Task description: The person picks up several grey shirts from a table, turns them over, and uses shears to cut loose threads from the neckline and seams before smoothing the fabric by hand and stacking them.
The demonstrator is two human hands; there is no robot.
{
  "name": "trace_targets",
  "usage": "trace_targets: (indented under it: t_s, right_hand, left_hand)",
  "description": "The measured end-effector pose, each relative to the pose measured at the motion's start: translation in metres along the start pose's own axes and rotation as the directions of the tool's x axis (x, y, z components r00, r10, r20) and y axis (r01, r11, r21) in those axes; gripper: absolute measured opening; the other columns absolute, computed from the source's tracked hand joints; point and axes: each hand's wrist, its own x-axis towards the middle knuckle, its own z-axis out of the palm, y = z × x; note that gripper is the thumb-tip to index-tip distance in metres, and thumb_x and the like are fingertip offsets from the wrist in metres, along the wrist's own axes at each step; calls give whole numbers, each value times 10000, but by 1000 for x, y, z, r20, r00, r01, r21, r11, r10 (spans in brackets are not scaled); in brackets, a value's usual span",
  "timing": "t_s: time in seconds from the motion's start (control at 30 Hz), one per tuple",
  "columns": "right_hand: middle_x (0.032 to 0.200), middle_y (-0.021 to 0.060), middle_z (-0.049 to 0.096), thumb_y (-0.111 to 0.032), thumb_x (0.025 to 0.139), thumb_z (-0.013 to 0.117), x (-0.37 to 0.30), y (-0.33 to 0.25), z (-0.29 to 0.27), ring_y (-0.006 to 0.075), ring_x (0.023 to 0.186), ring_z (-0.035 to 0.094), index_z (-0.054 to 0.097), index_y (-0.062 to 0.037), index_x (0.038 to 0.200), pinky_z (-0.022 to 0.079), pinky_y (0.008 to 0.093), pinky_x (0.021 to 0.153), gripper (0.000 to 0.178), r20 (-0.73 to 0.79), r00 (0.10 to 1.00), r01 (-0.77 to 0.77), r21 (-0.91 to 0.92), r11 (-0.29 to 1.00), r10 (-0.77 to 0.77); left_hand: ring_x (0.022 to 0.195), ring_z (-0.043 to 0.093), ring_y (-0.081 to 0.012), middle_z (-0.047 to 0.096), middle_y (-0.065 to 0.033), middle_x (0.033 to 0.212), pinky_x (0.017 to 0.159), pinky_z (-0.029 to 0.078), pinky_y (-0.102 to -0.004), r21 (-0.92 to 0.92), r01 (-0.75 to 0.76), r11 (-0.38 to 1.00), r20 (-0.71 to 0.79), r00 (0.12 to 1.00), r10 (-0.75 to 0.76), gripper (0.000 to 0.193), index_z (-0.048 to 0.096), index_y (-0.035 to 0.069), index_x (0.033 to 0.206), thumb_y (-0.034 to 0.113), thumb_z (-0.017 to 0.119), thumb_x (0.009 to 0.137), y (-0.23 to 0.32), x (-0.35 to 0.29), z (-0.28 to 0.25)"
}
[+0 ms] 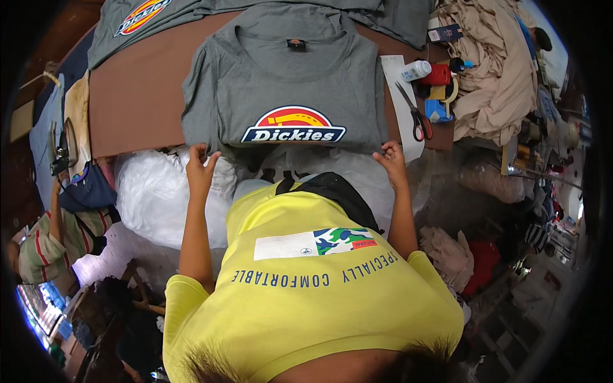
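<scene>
A grey T-shirt (281, 83), folded into a broad block with its printed badge (294, 126) facing up, lies at the upper centre of the frame on a brown surface (137, 108), its lower edge reaching the surface's near rim. Your left hand (200, 165) and right hand (393, 161) are at its two lower corners, thumb and fingers appearing to pinch the fabric, though the fingertips are partly hidden.

The shirt should prove light, limp and hard to damage, with cloth that is unlikely to slip from your fingers; its weakness is shape, since the loose layers would probably sag or slide apart if lifted by one corner. Your best hold looks to be both lower corners together, every layer caught, with even tension between them. The badge is likely stiffer than the cloth, so keep pinches off it to avoid creasing. Pulling at the wide neckline (294, 62) could stretch it. Black-handled scissors (419, 121) lie just beside the shirt, at the upper right.
</scene>
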Motion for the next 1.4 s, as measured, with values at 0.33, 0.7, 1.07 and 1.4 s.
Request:
trace_targets:
  t_s: [0.33,0.7,1.07,1.4]
  right_hand:
    - [830,-25,516,16,739,652,-11,-9,-14,50,737,462,538,-27,979,382,185,675,270,-75,997,35,-26,999,-36]
    - [920,12,592,-99,784,662,-11,-19,-38,78,837,527,564,-5,1024,397,207,768,275,51,985,-171,123,978,165]
    - [877,-48,594,-216,799,658,-9,-7,-21,81,794,519,573,-132,957,346,257,787,198,96,946,-323,312,893,309]
    - [784,-45,553,-145,729,723,-22,3,-60,90,683,479,577,-77,877,358,227,698,218,-233,915,-305,134,943,329]
  left_hand:
    - [752,576,-228,596,-141,934,679,464,-291,112,-180,977,140,976,164,168,539,1,991,-4,465,840,21,-3,-26]
    - [716,505,-88,544,0,791,699,408,-256,-315,269,910,431,895,-115,91,526,45,786,123,551,824,-14,-13,-53]
    - [695,548,-92,594,-19,794,667,445,-233,-655,402,640,247,914,-321,166,500,64,957,119,601,837,-18,-15,-43]
    - [724,508,-76,574,-17,813,635,410,-210,-631,407,661,164,902,-399,315,444,97,1115,24,552,828,-28,-26,-13]
